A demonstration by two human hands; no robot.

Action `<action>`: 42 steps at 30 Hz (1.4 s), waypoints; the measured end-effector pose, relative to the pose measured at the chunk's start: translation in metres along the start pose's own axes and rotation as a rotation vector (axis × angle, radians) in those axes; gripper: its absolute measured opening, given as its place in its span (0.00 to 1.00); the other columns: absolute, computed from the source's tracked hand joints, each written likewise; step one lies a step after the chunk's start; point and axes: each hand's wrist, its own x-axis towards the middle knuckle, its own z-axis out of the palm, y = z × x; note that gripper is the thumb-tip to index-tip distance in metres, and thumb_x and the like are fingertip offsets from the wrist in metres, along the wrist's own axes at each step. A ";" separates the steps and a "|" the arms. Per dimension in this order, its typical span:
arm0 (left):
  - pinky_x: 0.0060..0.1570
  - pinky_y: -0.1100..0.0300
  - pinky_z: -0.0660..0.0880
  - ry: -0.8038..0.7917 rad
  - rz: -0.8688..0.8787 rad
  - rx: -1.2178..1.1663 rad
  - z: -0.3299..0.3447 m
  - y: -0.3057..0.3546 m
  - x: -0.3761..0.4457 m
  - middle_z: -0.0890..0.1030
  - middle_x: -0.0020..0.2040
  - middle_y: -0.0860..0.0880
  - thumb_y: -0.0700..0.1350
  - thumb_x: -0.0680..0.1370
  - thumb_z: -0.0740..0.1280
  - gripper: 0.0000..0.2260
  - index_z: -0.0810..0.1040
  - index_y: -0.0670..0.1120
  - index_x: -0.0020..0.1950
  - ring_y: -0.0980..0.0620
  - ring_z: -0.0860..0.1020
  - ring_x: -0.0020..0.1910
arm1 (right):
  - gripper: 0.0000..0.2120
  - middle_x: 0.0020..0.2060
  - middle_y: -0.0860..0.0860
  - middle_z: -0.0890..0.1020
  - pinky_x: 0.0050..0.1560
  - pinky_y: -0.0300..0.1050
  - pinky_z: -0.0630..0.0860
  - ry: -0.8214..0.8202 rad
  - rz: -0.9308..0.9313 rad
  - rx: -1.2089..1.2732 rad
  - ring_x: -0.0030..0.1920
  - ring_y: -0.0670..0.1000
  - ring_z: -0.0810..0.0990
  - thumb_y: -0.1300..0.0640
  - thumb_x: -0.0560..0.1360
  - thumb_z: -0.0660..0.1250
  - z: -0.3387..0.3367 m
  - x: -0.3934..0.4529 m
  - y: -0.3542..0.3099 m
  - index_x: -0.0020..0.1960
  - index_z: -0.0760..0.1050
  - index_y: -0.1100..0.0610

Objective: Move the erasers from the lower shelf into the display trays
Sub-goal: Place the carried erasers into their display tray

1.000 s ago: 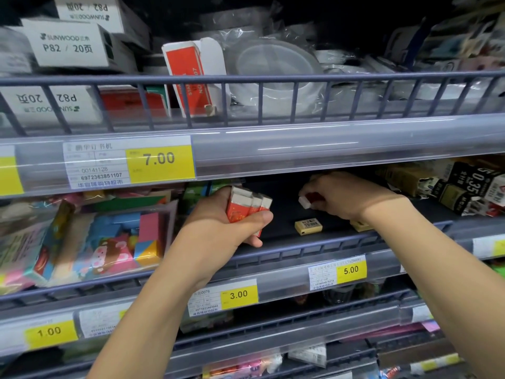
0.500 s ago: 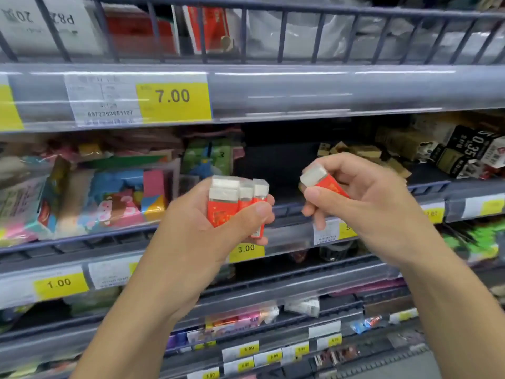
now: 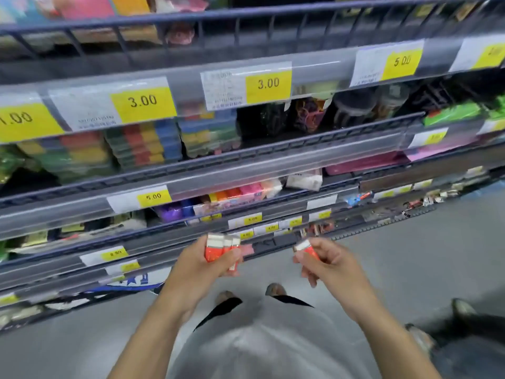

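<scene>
Red-and-white erasers are in both my hands. My left hand (image 3: 207,265) grips a stack of erasers (image 3: 222,248), about three side by side, white ends up, thumb curled across the red sleeves. My right hand (image 3: 325,262) pinches a single eraser (image 3: 307,248) between thumb and forefinger, white end tilted toward the left; the other fingers curl loosely beneath. The two hands are near each other but apart, and neither load touches a shelf.

Both forearms reach forward and slightly inward from the bottom of the view, wrists level, hands held in front of the lowest shelf rails (image 3: 169,258), above the grey floor (image 3: 410,269).

Shelving runs across the view in tiers, tilted by the camera angle. Yellow price labels (image 3: 267,84) read 3.00, 5.00 and 1.00. Stacked multicolour packs (image 3: 142,143) sit on an upper tier. Lower labels are too blurred to read. I cannot tell display trays apart from the other shelf fittings here.
</scene>
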 end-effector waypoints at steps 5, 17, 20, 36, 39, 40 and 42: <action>0.47 0.54 0.84 0.118 -0.129 -0.035 -0.015 -0.078 -0.020 0.88 0.50 0.41 0.42 0.75 0.79 0.10 0.84 0.44 0.54 0.42 0.87 0.49 | 0.04 0.40 0.57 0.85 0.32 0.44 0.74 0.006 0.181 -0.085 0.32 0.49 0.79 0.64 0.76 0.71 -0.005 -0.018 0.062 0.51 0.81 0.59; 0.42 0.59 0.83 0.566 -0.160 -0.290 -0.006 -0.158 -0.146 0.88 0.51 0.42 0.39 0.77 0.74 0.10 0.83 0.41 0.58 0.45 0.87 0.49 | 0.05 0.41 0.57 0.85 0.33 0.42 0.73 -0.351 0.184 -0.344 0.34 0.48 0.80 0.64 0.76 0.70 -0.004 -0.025 0.092 0.51 0.80 0.59; 0.42 0.59 0.83 0.691 -0.126 -0.348 -0.013 -0.171 -0.187 0.87 0.51 0.42 0.39 0.77 0.74 0.08 0.83 0.41 0.56 0.45 0.86 0.49 | 0.04 0.41 0.59 0.84 0.33 0.40 0.73 -0.500 0.112 -0.412 0.33 0.48 0.78 0.62 0.76 0.71 0.033 -0.028 0.079 0.51 0.80 0.58; 0.44 0.58 0.83 1.081 -0.031 -0.596 -0.160 -0.261 -0.364 0.87 0.52 0.42 0.43 0.76 0.75 0.12 0.83 0.41 0.57 0.44 0.86 0.52 | 0.05 0.42 0.55 0.86 0.33 0.40 0.74 -1.016 -0.119 -0.524 0.34 0.47 0.79 0.62 0.76 0.72 0.317 -0.122 0.066 0.50 0.80 0.55; 0.43 0.58 0.83 1.075 -0.018 -0.600 -0.200 -0.263 -0.382 0.87 0.52 0.43 0.39 0.79 0.73 0.08 0.83 0.41 0.58 0.44 0.86 0.52 | 0.05 0.41 0.56 0.85 0.33 0.41 0.73 -0.991 -0.094 -0.539 0.34 0.48 0.79 0.63 0.75 0.72 0.349 -0.135 0.074 0.50 0.80 0.57; 0.43 0.59 0.83 1.072 -0.009 -0.599 -0.214 -0.261 -0.387 0.87 0.52 0.43 0.39 0.79 0.73 0.08 0.83 0.41 0.58 0.44 0.86 0.52 | 0.05 0.41 0.57 0.85 0.32 0.41 0.73 -0.978 -0.086 -0.544 0.34 0.48 0.78 0.64 0.75 0.72 0.358 -0.138 0.076 0.50 0.80 0.57; 0.43 0.59 0.83 1.070 0.007 -0.588 -0.241 -0.254 -0.393 0.87 0.52 0.44 0.39 0.79 0.73 0.09 0.83 0.41 0.58 0.45 0.86 0.51 | 0.05 0.41 0.57 0.85 0.32 0.41 0.73 -0.960 -0.066 -0.555 0.34 0.49 0.79 0.64 0.75 0.72 0.375 -0.142 0.079 0.50 0.80 0.58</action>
